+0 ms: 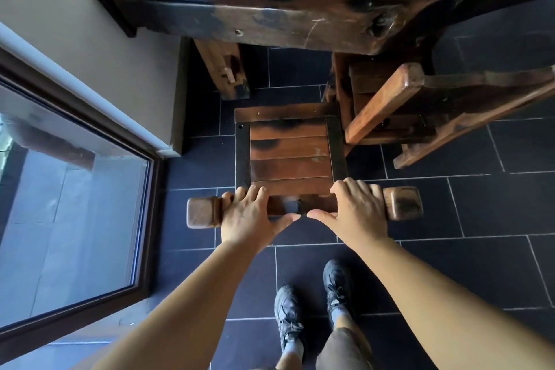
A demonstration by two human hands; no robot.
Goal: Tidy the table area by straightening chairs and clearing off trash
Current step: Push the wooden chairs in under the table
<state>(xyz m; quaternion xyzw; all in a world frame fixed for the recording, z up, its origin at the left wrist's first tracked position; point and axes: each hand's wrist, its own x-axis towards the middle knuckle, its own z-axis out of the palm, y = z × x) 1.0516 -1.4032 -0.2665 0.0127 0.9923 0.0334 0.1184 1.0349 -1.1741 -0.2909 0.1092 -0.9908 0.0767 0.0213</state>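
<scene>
Both hands, left hand [249, 213] and right hand [356, 210], are gripping the chair's top rail [303, 207], grip wrapped around it; shoving forward risks clipping the neighbouring chair [387, 105].

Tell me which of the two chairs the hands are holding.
The nearer chair, both hands on its top rail; the other chair, at right, is untouched.

Rustic dining room: heavy slab table [300, 9], wooden chairs [289, 156].

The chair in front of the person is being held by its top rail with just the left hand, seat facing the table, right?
Not quite: both hands grip the top rail, the left hand and the right hand, as the head view shows. The seat does face the table.
</scene>
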